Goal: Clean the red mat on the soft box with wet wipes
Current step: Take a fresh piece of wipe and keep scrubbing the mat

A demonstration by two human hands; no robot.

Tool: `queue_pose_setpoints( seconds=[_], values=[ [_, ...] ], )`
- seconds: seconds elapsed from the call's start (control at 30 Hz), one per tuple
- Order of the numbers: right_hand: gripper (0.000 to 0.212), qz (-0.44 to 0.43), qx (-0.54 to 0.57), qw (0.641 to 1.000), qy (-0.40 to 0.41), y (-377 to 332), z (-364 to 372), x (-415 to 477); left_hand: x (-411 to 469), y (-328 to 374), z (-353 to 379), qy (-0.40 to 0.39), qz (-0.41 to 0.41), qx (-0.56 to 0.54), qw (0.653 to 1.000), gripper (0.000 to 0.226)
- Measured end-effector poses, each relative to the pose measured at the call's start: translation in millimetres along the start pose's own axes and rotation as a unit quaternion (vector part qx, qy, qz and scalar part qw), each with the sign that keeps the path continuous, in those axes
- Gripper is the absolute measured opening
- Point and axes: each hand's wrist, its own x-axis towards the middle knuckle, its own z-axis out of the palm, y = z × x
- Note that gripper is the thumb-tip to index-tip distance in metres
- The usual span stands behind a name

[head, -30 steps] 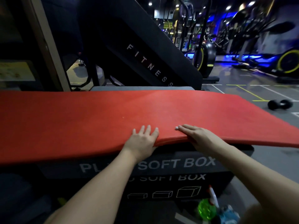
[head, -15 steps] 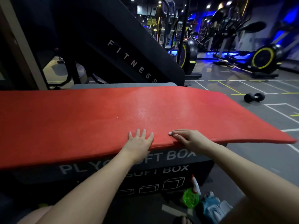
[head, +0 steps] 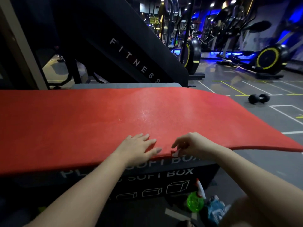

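Head view looks down over both bare forearms to a wide, flat red foam mat point(head: 98, 125) lying across the top of a black padded soft box point(head: 205, 172) with white "SOFT BOX" lettering. The mat overhangs the box out past the right hand and stretches away beyond both sets of fingertips. Left hand point(head: 139, 147) lies palm down on the mat just inside its near edge, fingers straight and slightly spread. Right hand point(head: 192, 145), just beside it and not touching it, has its fingers curled and pinches a small white scrap point(head: 177, 152) against the mat's near edge; the scrap is too small to tell what it is made of. Below the right forearm, on the grey floor point(head: 278, 115), stands a translucent green spray bottle point(head: 195, 201) with a white nozzle, and a pale blue packet point(head: 214, 208) lies just beside it. Far beyond the right hand a black dumbbell point(head: 259, 98) lies on the floor. Beyond the left hand rises a slanted black machine panel point(head: 131, 54) lettered "FITNESS".
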Motion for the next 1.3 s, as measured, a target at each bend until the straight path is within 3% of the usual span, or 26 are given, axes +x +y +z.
queue_pose_setpoints(
  seconds=[0.13, 0.27, 0.33, 0.43, 0.5, 0.6, 0.7, 0.77, 0.9, 1.0, 1.2, 1.3],
  values=[
    [0.014, -0.016, -0.015, 0.998, 0.058, 10.6, 6.3, 31.5, 2.2, -31.2, -1.8, 0.046, -0.002, -0.015, 0.999, 0.062],
    [0.012, 0.019, 0.005, 0.99, 0.139, 22.7, 11.7, 57.6, 7.3, -56.4, 4.2, 0.044, -0.05, -0.001, 0.998, 0.058],
    [0.014, 0.043, 0.031, 0.992, 0.117, 22.4, 5.3, 59.9, 11.7, -66.2, 5.4, 0.047, -0.074, -0.01, 0.996, 0.058],
    [0.028, 0.054, 0.051, 0.997, 0.006, 21.9, -11.8, 48.8, 24.0, -77.6, 4.5, 0.065, -0.1, -0.032, 0.992, 0.058],
    [0.03, 0.052, 0.026, 0.998, -0.026, 23.6, -17.0, 46.6, 35.4, -83.0, 2.7, 0.077, -0.111, -0.042, 0.99, 0.057],
    [0.018, 0.037, -0.005, 0.998, 0.052, 30.2, -7.7, 69.7, 51.9, -89.6, 0.6, 0.078, -0.114, -0.063, 0.988, 0.057],
    [0.018, 0.016, -0.008, 0.987, 0.159, 37.3, 4.6, 109.0, 66.3, -96.1, -0.3, 0.058, -0.095, -0.067, 0.992, 0.056],
    [0.019, 0.036, 0.001, 0.982, 0.184, 39.7, 3.7, 129.3, 75.7, -103.7, -1.0, 0.059, -0.092, -0.064, 0.992, 0.055],
    [0.03, 0.052, -0.02, 0.996, 0.07, 39.8, -17.4, 125.0, 93.1, -124.7, -5.1, 0.087, -0.103, -0.074, 0.988, 0.056],
    [0.03, 0.042, 0.025, 0.999, 0.006, 42.3, -19.6, 113.3, 99.4, -138.5, -6.0, 0.096, -0.122, -0.063, 0.986, 0.056],
    [0.015, 0.043, 0.018, 0.982, 0.185, 59.9, 2.7, 180.2, 115.8, -145.8, 11.6, 0.077, -0.164, -0.061, 0.982, 0.059],
    [0.017, 0.057, 0.044, 0.974, 0.214, 61.2, 2.1, 199.5, 119.2, -148.5, 17.0, 0.073, -0.168, -0.041, 0.982, 0.062]
  ],
)
